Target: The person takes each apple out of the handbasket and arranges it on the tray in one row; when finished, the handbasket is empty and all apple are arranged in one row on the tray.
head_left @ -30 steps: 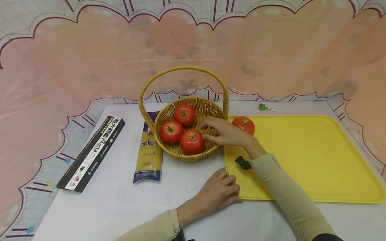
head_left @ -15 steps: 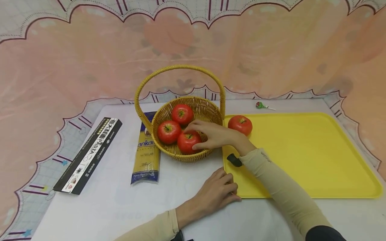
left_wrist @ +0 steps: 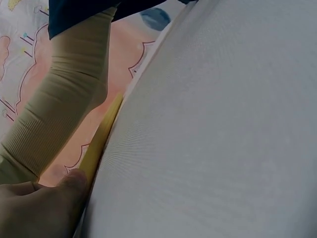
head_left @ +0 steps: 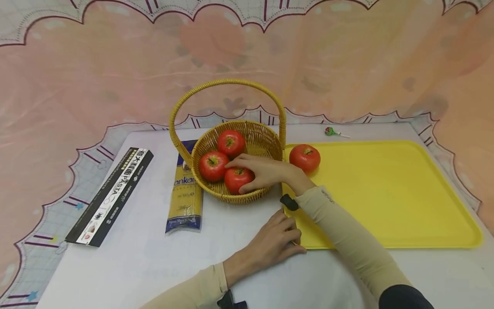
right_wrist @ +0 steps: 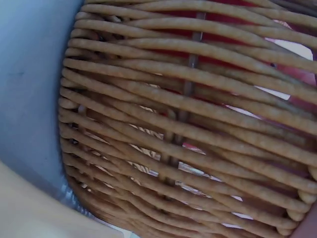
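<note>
In the head view my right hand (head_left: 266, 171) reaches over the rim of a yellow wicker basket (head_left: 270, 143). Its thumb and fingers curl round the front red apple (head_left: 236, 179). Two more apples lie in the basket: a left one (head_left: 213, 166) and a back one (head_left: 231, 143). The right wrist view is filled by the basket's woven side (right_wrist: 173, 119), with red showing through the gaps. My left hand (head_left: 271, 241) grips the near left corner of the yellow tray (head_left: 386, 193); the left wrist view shows its thumb (left_wrist: 73, 181) against the tray's edge.
Another apple (head_left: 305, 158) sits at the tray's far left corner. A lollipop (head_left: 330, 131) lies behind the tray. Left of the basket are a pasta packet (head_left: 185, 201), partly hidden by it, and a black pasta box (head_left: 112, 195). A patterned cloth (head_left: 216, 56) hangs behind the table.
My right hand has moved left inside the basket and taken hold of the front apple, which has shifted slightly. The left hand stays at the tray corner. The whole view has drifted a little.
</note>
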The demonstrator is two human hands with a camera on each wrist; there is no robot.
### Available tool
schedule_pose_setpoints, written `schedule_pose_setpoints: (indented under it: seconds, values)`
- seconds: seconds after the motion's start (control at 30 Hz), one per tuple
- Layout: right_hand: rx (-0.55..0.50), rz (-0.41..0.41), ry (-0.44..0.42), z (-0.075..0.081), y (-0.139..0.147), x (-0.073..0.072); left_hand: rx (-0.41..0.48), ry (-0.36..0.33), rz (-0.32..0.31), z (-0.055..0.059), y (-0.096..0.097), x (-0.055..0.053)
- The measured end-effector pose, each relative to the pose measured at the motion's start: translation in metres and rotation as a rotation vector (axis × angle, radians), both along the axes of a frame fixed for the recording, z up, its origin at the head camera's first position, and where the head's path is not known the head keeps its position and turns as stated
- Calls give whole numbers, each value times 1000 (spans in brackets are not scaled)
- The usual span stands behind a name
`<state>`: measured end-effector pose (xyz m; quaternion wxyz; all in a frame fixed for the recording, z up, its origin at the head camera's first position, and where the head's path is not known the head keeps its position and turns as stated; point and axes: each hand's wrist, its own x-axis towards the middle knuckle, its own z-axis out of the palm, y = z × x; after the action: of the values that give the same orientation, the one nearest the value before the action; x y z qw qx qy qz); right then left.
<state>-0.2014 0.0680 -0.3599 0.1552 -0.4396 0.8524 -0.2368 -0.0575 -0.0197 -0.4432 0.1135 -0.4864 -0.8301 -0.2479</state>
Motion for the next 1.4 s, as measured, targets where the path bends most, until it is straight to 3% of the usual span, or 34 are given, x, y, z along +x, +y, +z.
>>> schedule_pose_setpoints:
  seconds: [0.27,0.43,0.77,1.13,1.4]
  values:
    - [-70,-44,81,3,1,1,-29,-24,-3,3,-2,-6]
    - [-154,-51,143,3,5,0,-84,-12,-27,6,-4,-15]
    - [-241,-84,148,2,16,1,-72,-60,-78,9,-7,-31]
    - [-341,-156,102,-1,32,10,-41,-57,-86,2,-7,-27]
    - [-430,-237,140,5,53,18,-50,-18,-104,1,-6,-23]
